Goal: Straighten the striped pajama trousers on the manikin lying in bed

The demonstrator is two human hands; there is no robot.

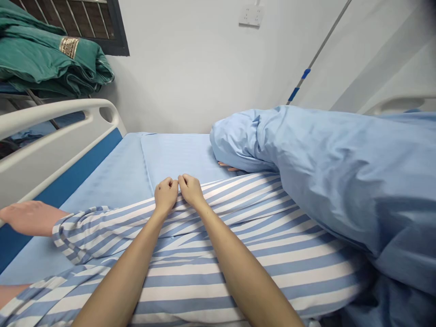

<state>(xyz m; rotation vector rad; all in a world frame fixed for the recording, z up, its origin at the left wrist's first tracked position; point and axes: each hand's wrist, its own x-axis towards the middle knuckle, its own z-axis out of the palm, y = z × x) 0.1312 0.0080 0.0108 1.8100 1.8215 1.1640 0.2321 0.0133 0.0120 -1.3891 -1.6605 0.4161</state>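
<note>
Blue-and-white striped trousers (259, 254) cover the legs of a figure lying on the bed. My left hand (166, 195) is closed at the far side of the farther leg, around knee height, with the trouser cloth creased beneath it. Right beside it, almost knuckle to knuckle, my right hand (190, 190) is closed on the same stretch of cloth. The curled fingertips are hidden from me. A bare foot (30, 218) sticks out of the farther trouser leg at the left, near the bed's end board.
A light blue quilt (327, 172) is bunched over the figure's upper body, with fingertips (227, 166) showing under its edge. The white-and-blue end board (61, 141) stands at left. Behind are folded green cloth (51, 54), a wall socket (251, 16) and a metal pole (320, 50).
</note>
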